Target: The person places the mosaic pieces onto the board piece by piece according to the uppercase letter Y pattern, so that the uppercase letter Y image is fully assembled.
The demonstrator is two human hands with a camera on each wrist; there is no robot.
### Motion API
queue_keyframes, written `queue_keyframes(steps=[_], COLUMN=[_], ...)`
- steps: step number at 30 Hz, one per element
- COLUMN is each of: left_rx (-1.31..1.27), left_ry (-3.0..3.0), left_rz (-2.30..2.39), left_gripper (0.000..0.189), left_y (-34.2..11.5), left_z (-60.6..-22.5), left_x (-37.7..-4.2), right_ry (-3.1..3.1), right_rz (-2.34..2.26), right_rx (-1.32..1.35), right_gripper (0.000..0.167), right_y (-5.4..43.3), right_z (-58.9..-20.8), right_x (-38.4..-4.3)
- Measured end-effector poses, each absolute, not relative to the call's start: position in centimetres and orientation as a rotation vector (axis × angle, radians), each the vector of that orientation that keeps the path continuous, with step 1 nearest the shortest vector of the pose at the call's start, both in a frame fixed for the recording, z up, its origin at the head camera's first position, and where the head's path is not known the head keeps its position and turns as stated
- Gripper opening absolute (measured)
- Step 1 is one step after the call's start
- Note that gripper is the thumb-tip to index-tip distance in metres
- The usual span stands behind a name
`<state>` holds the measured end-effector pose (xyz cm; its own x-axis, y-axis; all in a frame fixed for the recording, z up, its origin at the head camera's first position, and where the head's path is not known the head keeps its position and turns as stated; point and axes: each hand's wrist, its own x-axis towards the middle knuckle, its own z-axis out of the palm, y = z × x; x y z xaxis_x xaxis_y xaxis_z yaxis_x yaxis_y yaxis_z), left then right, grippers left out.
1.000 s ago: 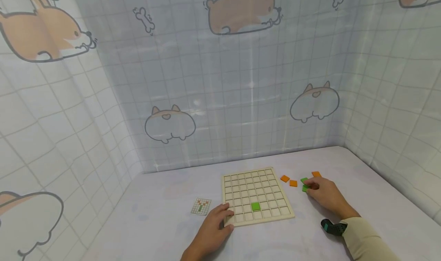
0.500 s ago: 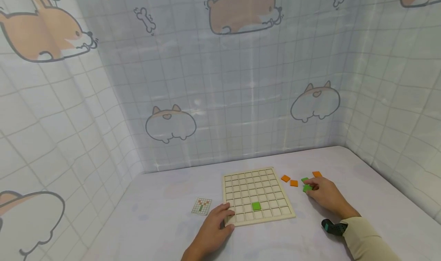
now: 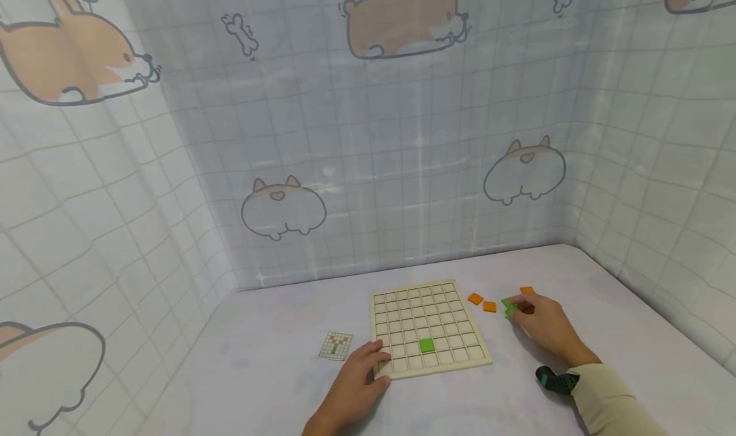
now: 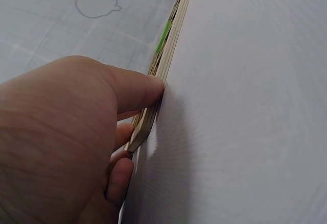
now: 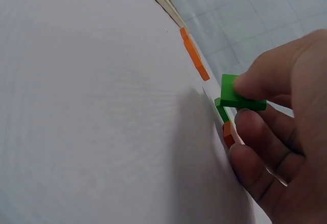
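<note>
My right hand [image 3: 543,326] pinches a green square tile [image 5: 230,92] between thumb and fingers, tilted and just off the table in the right wrist view. Another green tile [image 5: 223,110] lies right behind it. To the left is a pale wooden grid board [image 3: 409,313] with one green tile [image 3: 427,345] in a cell near its front. My left hand [image 3: 358,381] holds the board's front left corner. In the left wrist view the thumb [image 4: 140,89] presses the front edge, while the other fingers reach round the corner, partly hidden.
Two orange tiles [image 3: 489,306] lie between the board and my right hand. A third orange tile [image 3: 527,290] sits just beyond that hand. Left of the board is a small card [image 3: 336,346] with a coloured grid pattern. Patterned curtain walls [image 3: 368,231] enclose the table.
The green tile in my right hand has gone from lying flat to tilted and slightly raised. My left hand stays at the board's corner.
</note>
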<state>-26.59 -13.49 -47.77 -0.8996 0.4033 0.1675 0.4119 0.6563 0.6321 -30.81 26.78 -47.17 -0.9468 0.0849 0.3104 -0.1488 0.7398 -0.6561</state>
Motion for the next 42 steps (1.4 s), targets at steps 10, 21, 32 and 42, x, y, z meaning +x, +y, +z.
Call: queue_keyframes(steps=[10,21,32,42], left_rx=[-0.749,-0.716,-0.723,-0.737], left_ry=[-2.807,-2.811,-2.813,-2.814], left_rz=[-1.091,-1.092,-1.083,-1.052], left_gripper=[0.035,0.035,0.034,0.034], left_y=[-13.5,-13.6,-13.5,-13.7], left_z=[-47.2,-47.6,-47.5,-48.0], left_x=[-26.1,-26.2,-26.3,-26.5], right_ry=[-2.584,-2.487,-2.515,-2.536], right_rz=[1.261,1.588,1.610,1.643], right_rx=[-0.064,-0.088,-0.040,-0.056], right_gripper=[0.029,0.034,0.036,0.039], right_y=[26.5,25.8,25.1,24.2], right_z=[-46.5,-46.3,-46.0,-46.4], right_x=[-31.0,-31.3,-31.2,-31.0])
